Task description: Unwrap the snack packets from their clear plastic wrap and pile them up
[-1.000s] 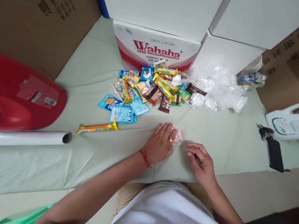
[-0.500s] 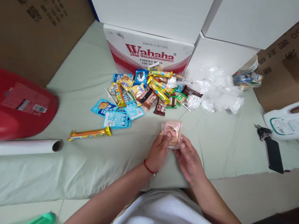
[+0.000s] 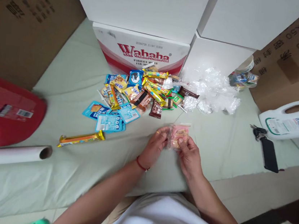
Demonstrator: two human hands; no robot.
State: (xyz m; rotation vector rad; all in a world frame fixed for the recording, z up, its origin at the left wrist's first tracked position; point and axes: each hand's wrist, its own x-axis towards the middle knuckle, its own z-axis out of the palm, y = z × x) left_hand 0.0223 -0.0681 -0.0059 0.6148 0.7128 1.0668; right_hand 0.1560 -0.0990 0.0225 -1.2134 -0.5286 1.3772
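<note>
Both hands meet over the pale green sheet-covered surface (image 3: 216,142), just in front of the person's body. Left hand (image 3: 154,146) and right hand (image 3: 189,157) hold one small pink clear-wrapped snack packet (image 3: 177,135) between them, lifted slightly off the sheet.

Fingers: left fingers (image 3: 163,133) pinch the packet's left edge; right fingers (image 3: 183,142) are pressed onto its lower right corner. Thin red cord sits on the left wrist, ring on a left finger.

Change: a second ago the packet lay flat under the left palm, right hand resting apart at 3 o'clock. Half a second ago both hands had it raised. Now it sits lower and closer in, grip tighter at both edges. Judgement: the packet has gone from pressed flat to gripped two-handed, so the handling is under way, wrapper apparently unopened.

Surroundings: heap of mixed coloured snack wrappers (image 3: 141,92) at 12 o'clock of the hands; crumpled clear plastic film (image 3: 213,90) at 1 o'clock; long orange-yellow wrapped bar (image 3: 80,139) lying alone at 9 o'clock; white cardboard tube (image 3: 10,153) and red plastic jug (image 3: 2,112) further at 9; black key fob with keys (image 3: 266,150) and white handled jug (image 3: 291,120) at 3 o'clock; red-and-white printed carton (image 3: 143,51) behind the heap.
</note>
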